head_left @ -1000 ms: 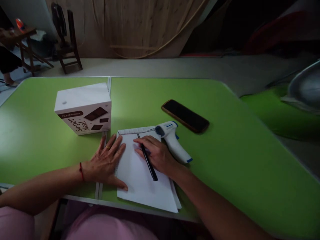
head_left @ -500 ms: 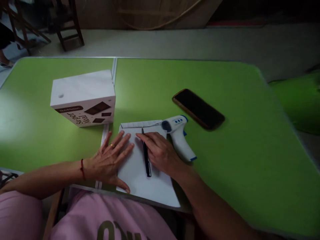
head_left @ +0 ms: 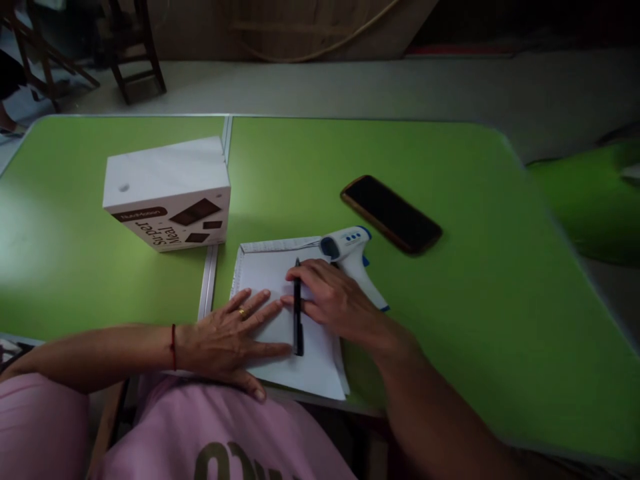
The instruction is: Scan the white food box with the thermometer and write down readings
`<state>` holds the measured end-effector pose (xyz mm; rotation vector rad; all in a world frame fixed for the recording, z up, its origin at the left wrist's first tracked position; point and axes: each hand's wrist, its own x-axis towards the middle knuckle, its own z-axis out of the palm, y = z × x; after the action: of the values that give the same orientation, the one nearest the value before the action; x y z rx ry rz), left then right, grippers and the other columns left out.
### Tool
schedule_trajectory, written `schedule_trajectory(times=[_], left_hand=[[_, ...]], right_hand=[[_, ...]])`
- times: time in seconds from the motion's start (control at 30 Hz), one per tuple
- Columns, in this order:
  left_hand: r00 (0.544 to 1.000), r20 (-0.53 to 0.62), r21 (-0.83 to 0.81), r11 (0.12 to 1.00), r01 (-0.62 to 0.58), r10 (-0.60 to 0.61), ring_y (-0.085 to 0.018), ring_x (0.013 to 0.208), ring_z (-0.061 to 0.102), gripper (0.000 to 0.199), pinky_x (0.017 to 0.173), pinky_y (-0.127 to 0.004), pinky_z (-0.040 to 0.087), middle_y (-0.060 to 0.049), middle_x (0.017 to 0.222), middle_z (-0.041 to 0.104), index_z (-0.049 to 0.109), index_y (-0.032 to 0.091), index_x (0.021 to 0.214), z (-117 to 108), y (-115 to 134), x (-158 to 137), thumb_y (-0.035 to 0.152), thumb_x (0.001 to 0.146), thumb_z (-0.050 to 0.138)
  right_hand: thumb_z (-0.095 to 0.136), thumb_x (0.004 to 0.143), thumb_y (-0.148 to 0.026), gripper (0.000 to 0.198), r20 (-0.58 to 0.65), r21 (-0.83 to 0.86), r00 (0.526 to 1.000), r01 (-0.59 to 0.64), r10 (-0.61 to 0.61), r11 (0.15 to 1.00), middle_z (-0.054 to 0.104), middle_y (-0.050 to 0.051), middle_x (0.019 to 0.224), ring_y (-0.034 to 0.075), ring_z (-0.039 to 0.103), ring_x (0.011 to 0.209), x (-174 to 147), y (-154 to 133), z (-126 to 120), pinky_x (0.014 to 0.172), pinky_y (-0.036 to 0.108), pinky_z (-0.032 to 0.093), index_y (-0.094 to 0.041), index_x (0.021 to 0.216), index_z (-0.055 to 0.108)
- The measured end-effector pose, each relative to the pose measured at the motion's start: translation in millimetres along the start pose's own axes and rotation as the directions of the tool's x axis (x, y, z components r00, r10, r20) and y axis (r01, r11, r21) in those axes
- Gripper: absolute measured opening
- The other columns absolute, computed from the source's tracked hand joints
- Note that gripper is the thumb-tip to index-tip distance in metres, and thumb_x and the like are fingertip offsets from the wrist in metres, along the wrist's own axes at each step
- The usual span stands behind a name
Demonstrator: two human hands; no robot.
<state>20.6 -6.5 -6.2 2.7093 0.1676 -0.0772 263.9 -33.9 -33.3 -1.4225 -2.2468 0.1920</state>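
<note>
My left hand (head_left: 230,341) lies flat with fingers spread over the lower left of a white sheet of paper (head_left: 320,370). A finger of it reaches the lower end of a black pen (head_left: 299,327). Over the right side of the sheet, my right hand (head_left: 333,297) has its fingers bent about the upper part of the pen, which points away from me. Just beyond that hand a white and blue infrared thermometer (head_left: 353,250) lies on its side, partly covered by the hand and touching the sheet's top right corner. More paper edges show under the sheet.
A white box (head_left: 170,193) with brown print stands at the left on the green table (head_left: 500,300). A dark phone (head_left: 393,213) in a brown case lies beyond the thermometer. Wooden chairs (head_left: 133,53) and part of a person's leg are at the far left.
My left hand has slid down and right on the sheet, closer to the pen. The pen has turned more upright in view with my right hand, and the sheet has shifted slightly.
</note>
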Motion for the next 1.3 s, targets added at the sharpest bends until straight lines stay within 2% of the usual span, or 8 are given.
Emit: schedule_trajectory(times=[0.1,0.23,0.47,0.57,0.7,0.93,1.13,1.3], left_hand=[[1.000,0.000,0.021,1.000,-0.014,0.014,-0.047,0.143,0.017,0.062,0.112,-0.063,0.022,-0.017,0.158,0.014,0.050,0.029,0.138,-2.6,1.3,0.5,0.066,0.088,0.050],[0.999,-0.010,0.091,0.995,-0.039,0.040,-0.043,0.137,0.031,0.052,0.108,-0.059,0.030,-0.017,0.147,0.034,0.053,0.026,0.133,-8.0,6.2,1.7,0.058,0.092,0.050],[0.999,0.010,0.158,0.987,-0.036,0.035,-0.033,0.114,0.047,0.059,0.103,-0.052,0.036,-0.016,0.124,0.052,0.051,0.012,0.131,-11.8,11.6,4.5,0.057,0.092,0.050],[1.000,-0.020,0.160,0.987,-0.019,0.023,-0.037,0.123,0.042,0.066,0.107,-0.060,0.028,-0.019,0.127,0.049,0.051,0.014,0.130,-6.2,10.1,4.1,0.064,0.087,0.054],[0.999,-0.037,0.157,0.987,0.024,-0.019,-0.049,0.137,0.024,0.076,0.105,-0.074,0.017,-0.024,0.140,0.038,0.051,0.018,0.131,2.7,11.5,4.0,0.073,0.078,0.058],[0.998,-0.018,0.113,0.992,0.063,-0.061,-0.051,0.143,0.011,0.078,0.105,-0.077,0.008,-0.022,0.156,0.015,0.041,0.033,0.142,9.8,19.1,4.2,0.062,0.075,0.068],[0.996,0.002,0.169,0.981,0.092,-0.093,-0.050,0.144,0.009,0.072,0.105,-0.077,0.007,-0.022,0.157,0.012,0.039,0.031,0.144,17.3,24.6,0.3,0.060,0.082,0.063],[0.994,0.019,0.153,0.983,0.104,-0.108,-0.047,0.145,0.007,0.075,0.108,-0.076,0.005,-0.022,0.157,0.017,0.039,0.026,0.145,16.9,23.9,-0.8,0.058,0.082,0.064]], right_hand=[[0.068,0.082,-0.024,0.021,0.048,0.015,0.998,-0.031,0.030,0.999,0.062,0.007,0.089,0.022,0.060,0.087,0.2,2.9,-5.2,0.078,0.035,0.050,-0.017,0.096,0.054],[0.077,0.072,-0.028,0.033,0.161,0.036,0.984,-0.087,0.080,0.996,0.063,0.006,0.092,0.022,0.061,0.090,2.3,0.4,-13.6,0.079,0.034,0.049,-0.019,0.094,0.054],[0.084,0.060,-0.032,0.044,0.438,0.004,0.881,-0.203,0.180,0.979,0.062,0.004,0.097,0.022,0.061,0.091,6.7,-17.9,-27.5,0.074,0.032,0.047,-0.020,0.093,0.056],[0.085,0.059,-0.035,0.049,0.463,-0.024,0.867,-0.199,0.187,0.980,0.061,0.006,0.101,0.024,0.060,0.095,6.6,-22.2,-26.7,0.075,0.033,0.047,-0.020,0.095,0.056],[0.085,0.058,-0.040,0.056,0.434,-0.089,0.888,-0.128,0.154,0.988,0.060,0.008,0.102,0.026,0.059,0.096,3.7,-26.9,-23.2,0.076,0.035,0.046,-0.018,0.099,0.054],[0.085,0.053,-0.053,0.068,0.382,-0.190,0.922,0.018,0.057,0.982,0.058,0.011,0.099,0.027,0.057,0.091,-6.1,-33.2,-19.9,0.069,0.035,0.045,-0.017,0.100,0.053],[0.086,0.056,-0.041,0.062,0.356,-0.180,0.934,0.047,0.021,0.982,0.058,0.011,0.097,0.027,0.056,0.092,-17.9,-46.7,-22.1,0.070,0.034,0.046,-0.016,0.103,0.053],[0.081,0.061,-0.024,0.059,0.398,-0.140,0.917,0.069,-0.008,0.988,0.058,0.015,0.111,0.029,0.055,0.101,-24.3,-57.2,-21.5,0.072,0.036,0.049,-0.015,0.112,0.053]])
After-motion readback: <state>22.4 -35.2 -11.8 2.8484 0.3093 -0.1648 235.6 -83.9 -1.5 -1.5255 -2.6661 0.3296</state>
